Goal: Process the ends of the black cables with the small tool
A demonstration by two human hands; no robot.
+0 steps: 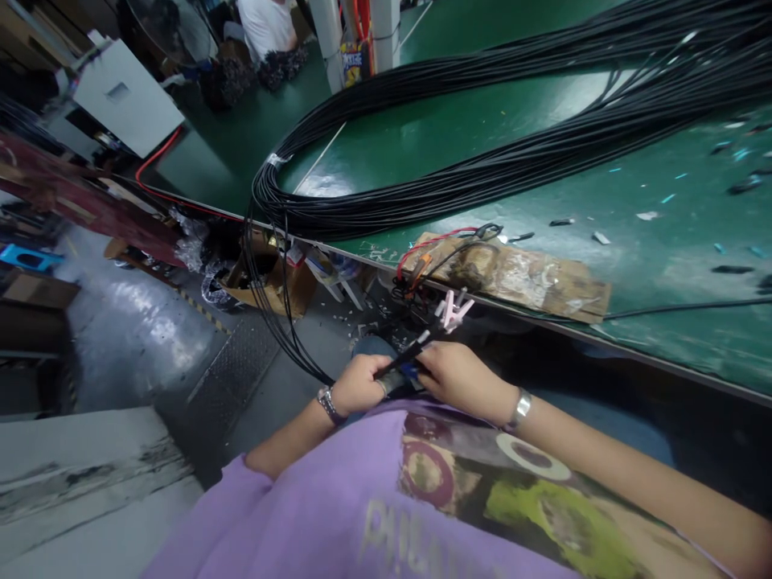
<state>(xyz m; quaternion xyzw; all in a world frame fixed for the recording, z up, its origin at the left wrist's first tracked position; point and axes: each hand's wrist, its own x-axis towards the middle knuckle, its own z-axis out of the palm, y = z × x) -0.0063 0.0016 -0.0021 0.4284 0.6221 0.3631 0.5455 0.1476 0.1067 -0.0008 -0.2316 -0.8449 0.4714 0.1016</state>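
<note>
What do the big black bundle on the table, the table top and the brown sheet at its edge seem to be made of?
The black cable bundle looks like wires in smooth plastic or rubber sheathing, going by its dull sheen. The green table top seems a hard, glossy coated surface, since it mirrors the lights. The brown sheet looks like worn cardboard under shiny tape, though that is less sure.

Brown cardboard sheet (531, 277) on green table (663, 257), grey cabinet (124, 100), cardboard box (271, 281) below.

My shirt (338, 515) is lilac with a brown-and-green print. The cables (482, 161) are black on a dark green table (663, 265); one wire (422, 245) is red, the cardboard (531, 277) brown.
</note>
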